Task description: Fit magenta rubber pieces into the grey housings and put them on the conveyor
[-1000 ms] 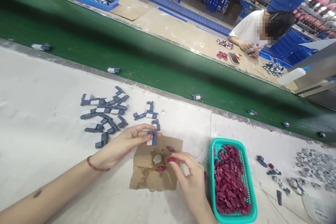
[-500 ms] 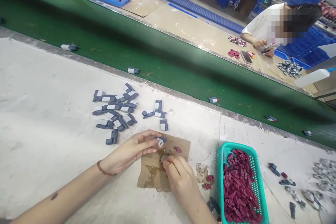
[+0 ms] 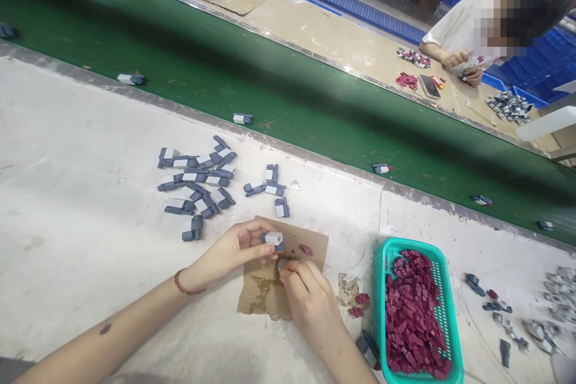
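Observation:
My left hand (image 3: 251, 246) pinches a small dark-blue and light-grey plastic part (image 3: 272, 240) above a piece of brown cardboard (image 3: 310, 237). The part's grey block faces up and shows a small opening in its end. My right hand (image 3: 310, 291) has its fingertips pressed together low over the cardboard, against a small round dark-rimmed thing (image 3: 282, 265). Whatever those fingers hold is hidden. One maroon piece (image 3: 306, 249) lies on the cardboard near wet-looking stains. Several similar blue and grey parts (image 3: 204, 177) lie grouped beyond my left hand.
A teal basket (image 3: 454, 324) full of maroon pieces stands on the right. Beyond the white table (image 3: 67, 192) runs a green conveyor belt (image 3: 193, 66) carrying spaced-out parts. A co-worker (image 3: 468, 30) sits across it. Loose grey pieces (image 3: 560, 294) lie at far right.
The plastic part in my left hand has turned, so more of its grey block shows. My right hand stays low over the round thing. Parts on the belt have shifted right.

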`<state>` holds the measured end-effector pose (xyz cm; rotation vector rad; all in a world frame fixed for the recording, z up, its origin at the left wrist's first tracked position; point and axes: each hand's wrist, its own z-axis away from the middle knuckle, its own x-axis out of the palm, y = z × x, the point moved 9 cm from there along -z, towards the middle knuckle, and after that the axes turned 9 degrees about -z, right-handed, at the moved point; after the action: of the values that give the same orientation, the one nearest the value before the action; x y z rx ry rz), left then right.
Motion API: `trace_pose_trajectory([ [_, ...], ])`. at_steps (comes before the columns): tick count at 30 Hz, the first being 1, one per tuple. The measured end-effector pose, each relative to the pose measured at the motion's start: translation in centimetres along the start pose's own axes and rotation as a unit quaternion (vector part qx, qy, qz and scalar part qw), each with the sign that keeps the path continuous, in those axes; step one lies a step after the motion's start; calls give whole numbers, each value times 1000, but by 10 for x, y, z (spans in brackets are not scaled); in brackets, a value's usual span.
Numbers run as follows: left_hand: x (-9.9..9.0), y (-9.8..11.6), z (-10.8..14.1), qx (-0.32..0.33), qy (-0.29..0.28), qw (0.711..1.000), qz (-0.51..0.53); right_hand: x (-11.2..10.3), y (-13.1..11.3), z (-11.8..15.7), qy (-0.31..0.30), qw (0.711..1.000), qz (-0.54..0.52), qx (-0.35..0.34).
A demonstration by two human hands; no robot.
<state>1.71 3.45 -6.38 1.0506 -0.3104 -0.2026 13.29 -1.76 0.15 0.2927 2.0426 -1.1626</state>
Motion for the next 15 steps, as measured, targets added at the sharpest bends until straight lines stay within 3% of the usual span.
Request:
trace_pose_trajectory([
  [3,6,3,0,18,-25,999,-23,-10,11,0,37,992,-112,44],
  [8,15,-8,1,-7,-69,997,29,-37,38,9,154,941,-257,154],
  [11,24,-18,2,-32,-102,993,51,-47,40,12,201,927,-276,157],
  [15,30,-21,4,-34,-121,990,61,-47,36,10,210,926,-282,137],
])
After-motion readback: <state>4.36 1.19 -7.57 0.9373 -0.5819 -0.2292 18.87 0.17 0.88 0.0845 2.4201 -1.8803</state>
